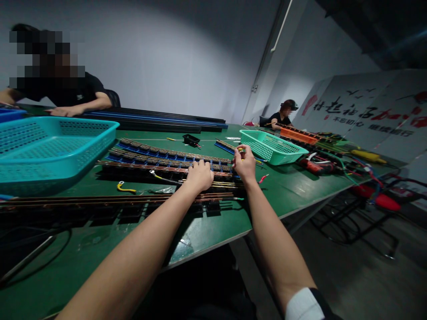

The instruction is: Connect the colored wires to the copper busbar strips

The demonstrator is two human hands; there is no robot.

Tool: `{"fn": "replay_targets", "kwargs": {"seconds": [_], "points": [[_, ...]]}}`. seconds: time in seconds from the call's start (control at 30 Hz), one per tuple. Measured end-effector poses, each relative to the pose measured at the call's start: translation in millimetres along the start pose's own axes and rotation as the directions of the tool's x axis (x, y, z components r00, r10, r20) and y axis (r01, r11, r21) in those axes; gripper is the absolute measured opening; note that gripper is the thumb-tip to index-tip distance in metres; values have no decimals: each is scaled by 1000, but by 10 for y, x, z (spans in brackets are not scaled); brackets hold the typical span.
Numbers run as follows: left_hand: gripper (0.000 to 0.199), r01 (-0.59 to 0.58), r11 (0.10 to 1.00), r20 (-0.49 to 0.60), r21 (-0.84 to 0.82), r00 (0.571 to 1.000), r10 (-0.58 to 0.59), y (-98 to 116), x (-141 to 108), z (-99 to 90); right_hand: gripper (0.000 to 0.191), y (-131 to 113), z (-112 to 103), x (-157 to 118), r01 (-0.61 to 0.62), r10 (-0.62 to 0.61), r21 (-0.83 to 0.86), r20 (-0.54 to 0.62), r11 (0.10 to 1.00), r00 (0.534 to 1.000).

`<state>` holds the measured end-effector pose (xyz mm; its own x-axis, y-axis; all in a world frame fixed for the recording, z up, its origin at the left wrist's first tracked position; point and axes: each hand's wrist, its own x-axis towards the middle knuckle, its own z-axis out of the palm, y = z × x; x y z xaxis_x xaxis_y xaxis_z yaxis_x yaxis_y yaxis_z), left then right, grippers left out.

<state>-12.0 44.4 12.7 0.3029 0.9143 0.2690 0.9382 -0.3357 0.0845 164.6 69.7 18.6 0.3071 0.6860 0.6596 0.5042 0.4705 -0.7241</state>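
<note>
My left hand [200, 175] is closed over a rail assembly of long copper-coloured bars on black and blue supports [160, 167], its fingers curled down onto the bars. At the right end of the same rails, my right hand [245, 163] is raised a little, thumb and fingers bent together around a small thing with yellow and dark red on it, mostly hidden by the fingers. Left of my left hand lie a dark wire with a metal lug [163, 178] and a short yellow wire [126, 187]. A red-tipped wire [263, 178] lies right of my right wrist.
A turquoise basket [56, 151] stands at the left, a light green basket [273, 149] beyond my right hand. Another long rail [116, 203] runs nearer me. Dark bars [160, 122] and a black tray [191, 140] lie behind. Two people [90, 91] sit at the green table [287, 191].
</note>
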Motion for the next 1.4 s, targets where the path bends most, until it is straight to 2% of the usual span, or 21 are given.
{"fn": "replay_targets", "kwargs": {"seconds": [0.07,0.17,0.37,0.47,0.57,0.7,1.1,1.17,1.23,1.3,1.4], "points": [[40,-1,1000,0,0,1000,1,-3,0,2,21,8,-17,31,-39,40,111,-4,993,999],[40,-5,1000,-4,2,1000,5,-8,-1,7,28,-59,-62,35,16,1,219,-77,976,997],[40,-2,1000,0,-6,1000,2,-11,-1,10,31,-345,-229,-155,159,-114,155,-264,975,958],[41,0,1000,5,-9,1000,0,-12,2,7,31,-403,-302,-251,180,-118,151,-348,972,930],[41,-1,1000,13,-8,1000,1,-11,3,1,31,-385,-343,-285,161,-93,161,-365,974,926],[42,-1,1000,13,1,1000,1,-8,0,-8,35,-320,-356,-268,118,-64,145,-331,982,942],[42,1,1000,16,-15,1000,-1,-8,-3,-11,45,-190,-333,-231,90,-111,-101,-225,991,968],[42,0,1000,14,-13,1000,0,-8,-1,-7,44,-189,-313,-259,141,-159,-127,-146,982,976],[42,2,1000,10,-7,1000,-1,-8,1,-3,41,-194,-279,-292,208,-210,-155,2,966,978],[42,4,1000,3,-2,1000,-4,-8,0,0,39,-202,-237,-322,272,-246,-189,148,944,958],[42,3,1000,-3,4,1000,-3,-4,-7,-5,36,-213,-188,-353,352,-287,-213,284,911,915]]}}
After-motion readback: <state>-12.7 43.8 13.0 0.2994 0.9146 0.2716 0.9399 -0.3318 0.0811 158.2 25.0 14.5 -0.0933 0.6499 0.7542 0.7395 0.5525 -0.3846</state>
